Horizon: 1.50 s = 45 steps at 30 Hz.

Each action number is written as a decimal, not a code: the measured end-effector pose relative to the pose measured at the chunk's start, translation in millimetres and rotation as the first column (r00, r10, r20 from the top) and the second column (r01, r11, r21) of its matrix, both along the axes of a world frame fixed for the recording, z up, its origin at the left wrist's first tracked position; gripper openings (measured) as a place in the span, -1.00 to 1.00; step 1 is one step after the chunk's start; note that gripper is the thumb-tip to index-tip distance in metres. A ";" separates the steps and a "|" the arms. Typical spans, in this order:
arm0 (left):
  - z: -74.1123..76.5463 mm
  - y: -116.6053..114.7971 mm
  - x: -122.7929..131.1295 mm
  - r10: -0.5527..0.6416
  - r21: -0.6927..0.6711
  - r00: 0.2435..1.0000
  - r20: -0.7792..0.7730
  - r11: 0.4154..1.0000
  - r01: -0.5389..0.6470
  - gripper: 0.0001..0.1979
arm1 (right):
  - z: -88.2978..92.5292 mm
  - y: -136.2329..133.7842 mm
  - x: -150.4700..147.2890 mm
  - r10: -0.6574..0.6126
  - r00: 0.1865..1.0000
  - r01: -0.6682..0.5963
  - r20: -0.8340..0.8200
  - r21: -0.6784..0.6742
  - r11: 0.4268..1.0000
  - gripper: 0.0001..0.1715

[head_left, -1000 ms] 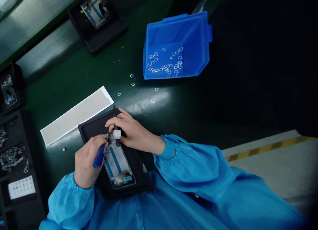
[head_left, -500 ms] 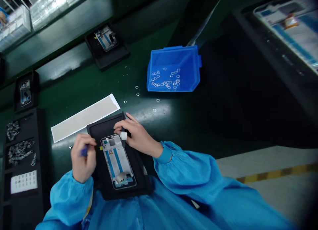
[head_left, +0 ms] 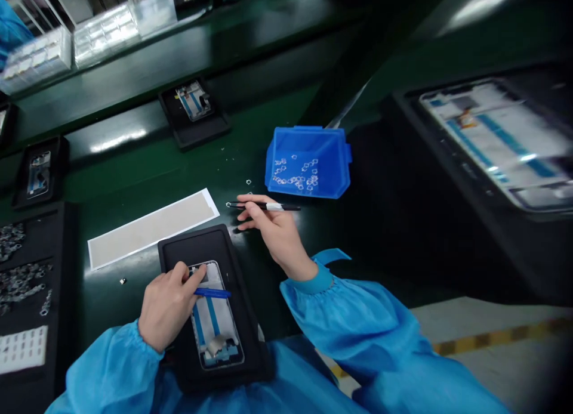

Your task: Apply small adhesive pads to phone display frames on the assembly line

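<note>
From my end, the right hand (head_left: 275, 232) pinched black tweezers (head_left: 290, 207), tips pointing left at a small white frame piece (head_left: 228, 204); I couldn't tell whether they gripped it. The phone chassis (head_left: 210, 318) lay in a black tray (head_left: 197, 244), long axis running near to far, nearer the left hand (head_left: 165, 306), which curled round a blue tool (head_left: 212, 293) at the chassis's far end.

Head-worn view, facing forward and down, over green bench (head_left: 147, 172), hands (head_left: 165, 306) (head_left: 283, 238) near.
</note>
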<state>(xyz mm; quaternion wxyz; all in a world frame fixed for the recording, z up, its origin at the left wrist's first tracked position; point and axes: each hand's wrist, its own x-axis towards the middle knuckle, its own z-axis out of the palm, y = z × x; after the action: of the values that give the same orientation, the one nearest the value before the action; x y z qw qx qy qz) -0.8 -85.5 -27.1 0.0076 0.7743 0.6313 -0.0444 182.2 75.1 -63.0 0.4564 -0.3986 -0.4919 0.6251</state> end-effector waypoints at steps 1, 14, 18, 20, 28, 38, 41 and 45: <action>3.2 6.2 -2.4 0.027 -0.040 0.999 0.032 0.999 -0.026 -0.59 | 2.2 6.3 -1.7 0.004 1.000 -0.004 0.014 -0.007 1.000 -0.54; -4.0 104.5 4.5 0.111 -0.141 0.994 0.019 0.984 -0.107 -0.48 | -17.2 32.3 -29.3 0.011 0.968 -0.025 0.252 0.051 0.998 -0.54; -3.9 101.4 2.5 0.098 -0.155 0.995 -0.006 0.983 -0.097 -0.50 | -20.2 34.2 -30.3 -0.007 0.954 -0.018 0.300 0.081 0.997 -0.57; -2.9 101.9 2.6 0.094 -0.157 0.996 -0.004 0.983 -0.093 -0.51 | -19.6 34.5 -30.3 -0.004 0.947 -0.026 0.320 0.090 0.996 -0.59; -3.2 102.5 2.5 0.098 -0.142 0.995 0.030 0.986 -0.092 -0.52 | -18.9 35.9 -29.7 0.022 0.944 -0.050 0.330 0.077 0.996 -0.58; -0.2 102.3 2.9 0.101 -0.157 0.994 0.038 0.983 -0.094 -0.52 | -20.2 37.0 -30.4 0.031 0.937 -0.062 0.348 0.079 0.995 -0.62; -0.1 102.2 2.4 0.097 -0.155 0.994 0.045 0.984 -0.089 -0.53 | -21.1 38.1 -30.9 0.024 0.941 -0.053 0.339 0.076 0.996 -0.59; -1.4 102.0 1.3 0.096 -0.154 0.994 0.046 0.984 -0.088 -0.53 | -23.1 39.3 -31.1 0.014 0.942 -0.044 0.336 0.081 0.996 -0.59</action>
<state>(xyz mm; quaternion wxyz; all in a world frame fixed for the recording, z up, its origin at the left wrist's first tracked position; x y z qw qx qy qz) 0.5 16.6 -28.4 0.0855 0.7422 0.6609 -0.0712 151.2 114.4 -86.1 0.3740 -0.4715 -0.5949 0.5329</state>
